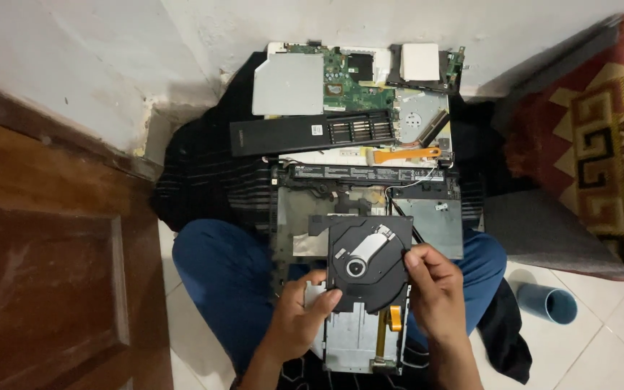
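- The left hand (299, 318) and the right hand (436, 289) work low in the view, over the person's lap, with blue trouser legs showing on either side of them.
- Just beyond the hands lies an open black laptop base (370, 195); further out, against the white wall, sit a green circuit board (348, 79), a black panel strip (305, 133) and an orange pry tool (406, 153).
- To the left of the hands a brown wooden door (45, 267) stands well apart; to the right, bare white tile runs out to a blue cylinder (550, 303) and a patterned red cushion (601, 137).
- Between the two hands sits the optical disc drive (362, 289): a black tray with a round spindle hub, resting on its silver metal case, with an orange ribbon cable (394, 318) at its right edge.
- The left hand grips the drive at the tray's lower left corner, fingers curled under the black edge and the thumb on top.
- The right hand pinches the tray's right edge, thumb and forefinger closed on the black plastic, the other fingers folded behind.
- Both hands touch the drive; neither touches the laptop base.
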